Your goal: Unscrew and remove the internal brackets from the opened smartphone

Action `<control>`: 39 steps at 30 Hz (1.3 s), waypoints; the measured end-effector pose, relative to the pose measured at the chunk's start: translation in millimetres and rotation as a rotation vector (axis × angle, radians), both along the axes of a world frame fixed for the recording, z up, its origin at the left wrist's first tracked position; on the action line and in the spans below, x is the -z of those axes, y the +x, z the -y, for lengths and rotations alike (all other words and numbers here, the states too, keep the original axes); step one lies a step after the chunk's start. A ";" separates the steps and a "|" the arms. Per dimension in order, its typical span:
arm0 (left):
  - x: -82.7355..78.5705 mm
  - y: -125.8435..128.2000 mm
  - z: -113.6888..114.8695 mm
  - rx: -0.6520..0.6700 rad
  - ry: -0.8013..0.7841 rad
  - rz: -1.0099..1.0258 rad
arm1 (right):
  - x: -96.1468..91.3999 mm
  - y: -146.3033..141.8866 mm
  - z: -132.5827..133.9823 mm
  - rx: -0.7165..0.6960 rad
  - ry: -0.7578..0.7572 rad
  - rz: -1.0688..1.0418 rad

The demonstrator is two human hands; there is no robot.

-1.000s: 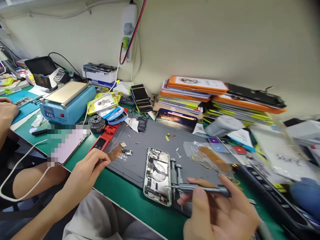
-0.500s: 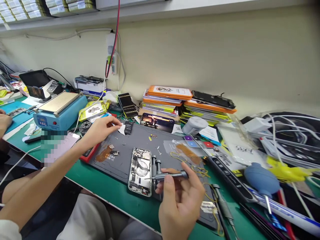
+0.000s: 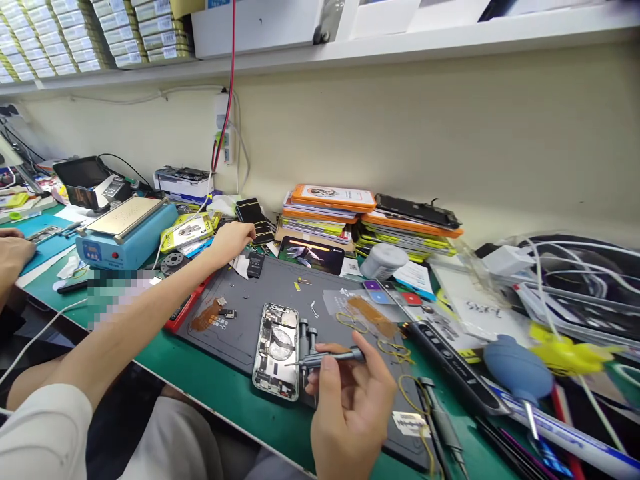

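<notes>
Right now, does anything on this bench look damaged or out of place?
The silver smartphone lies opened on the dark grey work mat, internals exposed, with small loose parts scattered beside it. The right hand holds a slim grey screwdriver at its edge.

The left hand [image 3: 231,241] has reached farther back across the grey mat [image 3: 280,293], toward the black phone [image 3: 255,220].

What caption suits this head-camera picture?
Right hand points a screwdriver at an opened phone on a grey mat; left hand reaches to the mat's far edge.
</notes>
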State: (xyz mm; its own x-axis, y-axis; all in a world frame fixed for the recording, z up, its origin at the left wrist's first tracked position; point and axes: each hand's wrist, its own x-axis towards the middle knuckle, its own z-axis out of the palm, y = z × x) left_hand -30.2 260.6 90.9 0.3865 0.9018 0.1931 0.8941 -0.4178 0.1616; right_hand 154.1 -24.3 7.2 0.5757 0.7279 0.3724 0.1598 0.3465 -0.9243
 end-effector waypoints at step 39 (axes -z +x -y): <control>78.2 -16.8 241.7 0.353 -0.019 0.405 | 14.5 -13.6 5.9 -0.132 0.244 0.442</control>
